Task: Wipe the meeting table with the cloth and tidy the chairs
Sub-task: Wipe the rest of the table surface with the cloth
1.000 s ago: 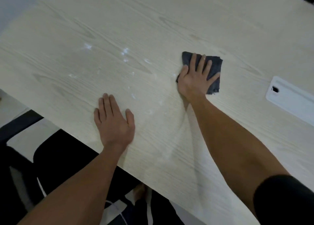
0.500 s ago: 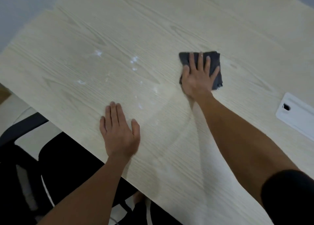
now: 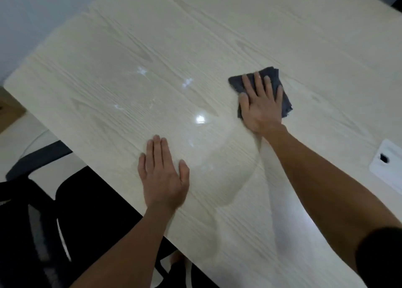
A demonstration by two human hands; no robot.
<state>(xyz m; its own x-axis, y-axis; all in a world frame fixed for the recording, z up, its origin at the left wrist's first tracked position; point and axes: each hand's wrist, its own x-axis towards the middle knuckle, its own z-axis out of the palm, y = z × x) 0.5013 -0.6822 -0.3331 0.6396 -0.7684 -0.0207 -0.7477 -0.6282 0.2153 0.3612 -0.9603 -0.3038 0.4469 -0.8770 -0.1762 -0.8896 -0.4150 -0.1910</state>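
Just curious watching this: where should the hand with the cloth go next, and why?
Probably a sweep toward the person's left. The right hand presses the dark cloth flat on the table, and pale spots lie on the wood just left of it, beyond the curved damp-looking mark. The left hand rests flat near the table's edge, seemingly as a brace.

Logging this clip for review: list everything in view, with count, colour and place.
table: one, pale wood grain, fills most of the view
cloth: one, dark grey, on the table under the right hand
wet marks: several, shiny, on the table between the hands
panel: one, white, set in the table at the right edge
chair: one, black, at the table's near edge, lower left
left hand: flat on the table, empty
right hand: flat on the cloth
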